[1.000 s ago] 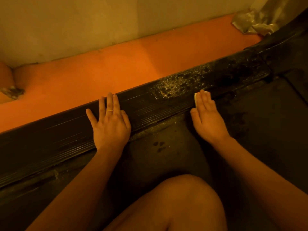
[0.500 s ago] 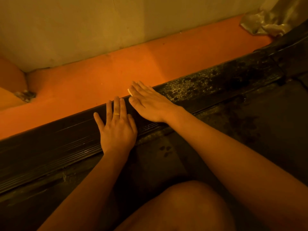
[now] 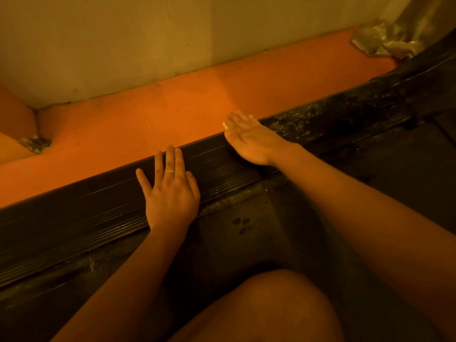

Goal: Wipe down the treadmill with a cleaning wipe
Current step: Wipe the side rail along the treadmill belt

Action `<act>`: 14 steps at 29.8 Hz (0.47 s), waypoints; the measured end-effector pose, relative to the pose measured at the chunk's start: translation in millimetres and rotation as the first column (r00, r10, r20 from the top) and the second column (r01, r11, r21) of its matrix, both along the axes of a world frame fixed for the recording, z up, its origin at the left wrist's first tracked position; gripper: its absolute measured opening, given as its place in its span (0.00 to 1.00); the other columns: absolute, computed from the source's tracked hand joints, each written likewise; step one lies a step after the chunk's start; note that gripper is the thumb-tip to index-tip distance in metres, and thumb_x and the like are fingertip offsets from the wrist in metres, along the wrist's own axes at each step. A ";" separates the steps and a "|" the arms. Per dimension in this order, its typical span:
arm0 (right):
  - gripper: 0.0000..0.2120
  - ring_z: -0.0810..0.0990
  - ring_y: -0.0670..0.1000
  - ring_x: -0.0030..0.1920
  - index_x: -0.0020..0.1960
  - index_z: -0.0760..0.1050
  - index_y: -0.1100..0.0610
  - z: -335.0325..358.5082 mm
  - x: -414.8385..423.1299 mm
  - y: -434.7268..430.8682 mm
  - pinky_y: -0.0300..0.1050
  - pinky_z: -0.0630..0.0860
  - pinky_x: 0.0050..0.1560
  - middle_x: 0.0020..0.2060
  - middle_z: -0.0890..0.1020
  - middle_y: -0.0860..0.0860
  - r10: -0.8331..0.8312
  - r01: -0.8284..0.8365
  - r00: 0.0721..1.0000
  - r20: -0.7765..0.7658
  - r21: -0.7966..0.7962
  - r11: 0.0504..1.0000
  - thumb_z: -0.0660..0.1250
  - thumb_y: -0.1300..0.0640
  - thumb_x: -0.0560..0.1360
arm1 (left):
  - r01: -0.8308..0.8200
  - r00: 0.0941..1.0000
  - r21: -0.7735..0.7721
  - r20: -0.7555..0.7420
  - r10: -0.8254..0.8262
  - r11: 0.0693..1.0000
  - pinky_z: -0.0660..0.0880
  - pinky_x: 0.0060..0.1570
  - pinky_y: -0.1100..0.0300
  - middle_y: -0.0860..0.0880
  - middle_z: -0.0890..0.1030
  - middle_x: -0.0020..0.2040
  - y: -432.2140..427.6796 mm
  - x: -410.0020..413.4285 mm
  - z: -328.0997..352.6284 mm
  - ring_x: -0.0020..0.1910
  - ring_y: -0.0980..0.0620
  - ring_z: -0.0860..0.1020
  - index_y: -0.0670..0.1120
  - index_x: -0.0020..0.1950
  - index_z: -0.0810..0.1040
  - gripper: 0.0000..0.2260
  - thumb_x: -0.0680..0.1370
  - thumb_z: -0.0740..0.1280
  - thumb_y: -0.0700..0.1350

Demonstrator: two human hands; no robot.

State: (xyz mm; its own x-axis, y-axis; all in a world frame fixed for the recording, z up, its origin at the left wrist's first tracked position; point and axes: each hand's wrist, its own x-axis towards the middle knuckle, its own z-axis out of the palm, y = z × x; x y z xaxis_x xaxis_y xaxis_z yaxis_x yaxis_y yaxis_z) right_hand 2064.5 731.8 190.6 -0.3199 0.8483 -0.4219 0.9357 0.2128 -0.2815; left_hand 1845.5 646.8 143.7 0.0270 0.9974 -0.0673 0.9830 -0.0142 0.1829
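Where rail slants lower-left to upper-right, left hand flat, right hand flat on wipe.

treadmill rail: ribbed, slightly glossy | floor: smooth, matt | ring: shiny metal

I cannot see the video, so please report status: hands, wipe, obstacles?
Left hand flat on treadmill rail. Right hand presses wipe on rail's outer edge; wipe mostly hidden. Nothing else on rail.

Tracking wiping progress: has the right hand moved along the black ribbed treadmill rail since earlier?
Yes: the right hand, pressing a pale wipe, slid left along the black ribbed treadmill rail, to the speckled patch's left end.
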 end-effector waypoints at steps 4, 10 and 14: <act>0.30 0.39 0.52 0.81 0.82 0.39 0.54 4.0 43.7 4.7 0.47 0.36 0.75 0.82 0.41 0.53 -0.051 0.050 0.997 0.056 0.027 0.998 0.34 0.42 0.85 | 0.005 1.000 0.001 0.001 -0.005 1.000 0.44 0.76 0.33 0.49 0.50 0.83 -0.4 0.5 0.1 0.81 0.48 0.45 0.47 0.83 0.48 0.27 0.85 0.45 0.53; 0.29 0.39 0.53 0.81 0.82 0.41 0.54 3.9 104.5 12.6 0.49 0.36 0.76 0.82 0.42 0.54 -0.325 0.323 0.941 0.098 0.041 0.946 0.35 0.42 0.85 | 0.005 1.000 -0.005 -0.001 -0.005 1.000 0.44 0.76 0.33 0.48 0.50 0.83 -0.3 1.3 0.7 0.81 0.48 0.45 0.46 0.83 0.49 0.27 0.85 0.45 0.53; 0.30 0.37 0.54 0.80 0.82 0.40 0.56 -1.7 50.2 3.0 0.50 0.34 0.76 0.81 0.41 0.55 -0.281 0.276 0.958 0.066 0.075 0.958 0.35 0.42 0.85 | -0.001 1.000 -0.008 0.004 0.001 1.000 0.44 0.76 0.33 0.49 0.49 0.83 -0.5 1.2 1.5 0.81 0.48 0.44 0.47 0.83 0.48 0.27 0.85 0.45 0.53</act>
State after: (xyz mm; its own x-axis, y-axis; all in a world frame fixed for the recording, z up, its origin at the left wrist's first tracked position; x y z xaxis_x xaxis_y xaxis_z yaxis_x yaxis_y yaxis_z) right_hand 2114.7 734.8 188.9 -0.0370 0.9253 -0.3775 0.9783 -0.0435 -0.2024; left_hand 1846.7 646.3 145.2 0.0265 0.9968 -0.0753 0.9823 -0.0120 0.1870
